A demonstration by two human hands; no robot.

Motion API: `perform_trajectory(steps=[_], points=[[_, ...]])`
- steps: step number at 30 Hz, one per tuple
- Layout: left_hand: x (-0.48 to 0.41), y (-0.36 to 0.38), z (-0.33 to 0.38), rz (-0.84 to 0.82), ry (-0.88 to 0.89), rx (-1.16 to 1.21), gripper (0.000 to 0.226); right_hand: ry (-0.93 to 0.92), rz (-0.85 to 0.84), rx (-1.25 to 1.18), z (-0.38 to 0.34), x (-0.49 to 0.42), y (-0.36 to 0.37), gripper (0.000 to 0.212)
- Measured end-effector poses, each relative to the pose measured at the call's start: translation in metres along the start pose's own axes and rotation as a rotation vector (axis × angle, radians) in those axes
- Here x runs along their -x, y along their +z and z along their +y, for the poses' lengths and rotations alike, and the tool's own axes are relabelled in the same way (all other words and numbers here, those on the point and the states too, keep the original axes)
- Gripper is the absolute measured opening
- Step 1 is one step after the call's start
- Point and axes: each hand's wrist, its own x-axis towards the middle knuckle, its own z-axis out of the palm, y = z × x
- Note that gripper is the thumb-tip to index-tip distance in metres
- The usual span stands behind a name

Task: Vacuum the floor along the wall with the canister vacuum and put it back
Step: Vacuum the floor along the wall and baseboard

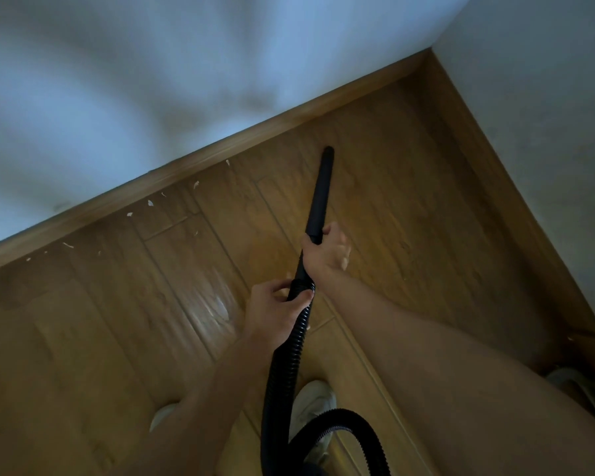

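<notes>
Head view: both hands grasp the vacuum, right hand (pixel 327 250) clenched around the black tube (pixel 320 197) to aim it, left hand (pixel 275 312) steadying the ribbed hose (pixel 285 365), so the nozzle (pixel 327 151) reaches the floor (pixel 392 187) near the baseboard (pixel 200 159), scraps (pixel 150 203) lying further left.

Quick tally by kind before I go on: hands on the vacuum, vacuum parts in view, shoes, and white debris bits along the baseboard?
Hands on the vacuum: 2 (left hand on the hose, right hand on the wand)
Vacuum parts: 2 (black wand, ribbed hose)
Shoes: 2 (one, other)
White debris bits: about 10 (e.g.); small ones blur
Total: about 16
</notes>
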Motion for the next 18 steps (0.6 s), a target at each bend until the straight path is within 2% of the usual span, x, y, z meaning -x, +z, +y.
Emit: perform_trajectory(steps=[6, 18], points=[[0.013, -0.018, -0.002, 0.095, -0.027, 0.06, 0.022, -0.11, -0.11, 0.041, -0.018, 0.021, 0.019, 0.026], [0.057, -0.047, -0.037, 0.13, -0.069, 0.086, 0.017, -0.181, -0.18, 0.094, -0.001, 0.078, 0.037, 0.026]])
